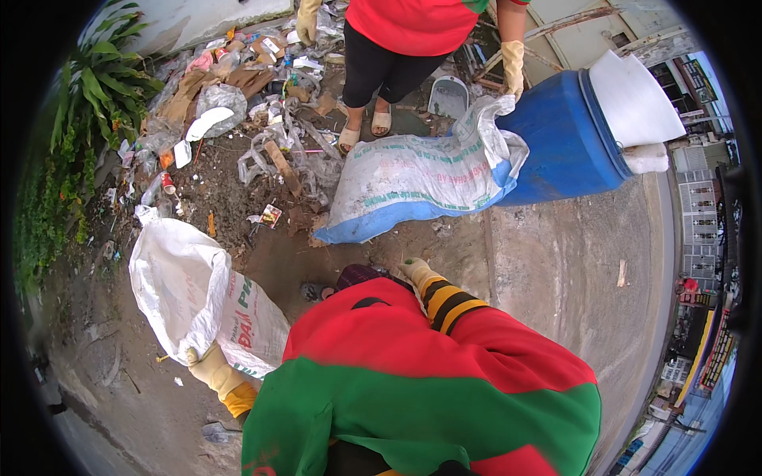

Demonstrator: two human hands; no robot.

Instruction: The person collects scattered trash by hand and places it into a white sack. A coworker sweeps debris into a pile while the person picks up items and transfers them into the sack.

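Observation:
My left hand [211,371], in a cream rubber glove, is closed on the rim of a white woven sack [255,317]. The sack's mouth gapes upward, and its printed side hangs towards me. My right hand [414,272], also gloved, is beside my body below a second sack; its fingers are foreshortened, so their pose is unclear. That second woven sack [421,178], white with a blue band, lies bulging on the ground in front of me. Another person's gloved hand [513,67] is at its gathered top end.
A heap of mixed rubbish [238,87] spreads across the far left, beside leafy plants [99,87]. The other person [421,28] stands beyond the filled sack. A blue barrel [556,135] lies at the right, near a grey dustpan [448,97]. Concrete ground [571,270] extends rightward.

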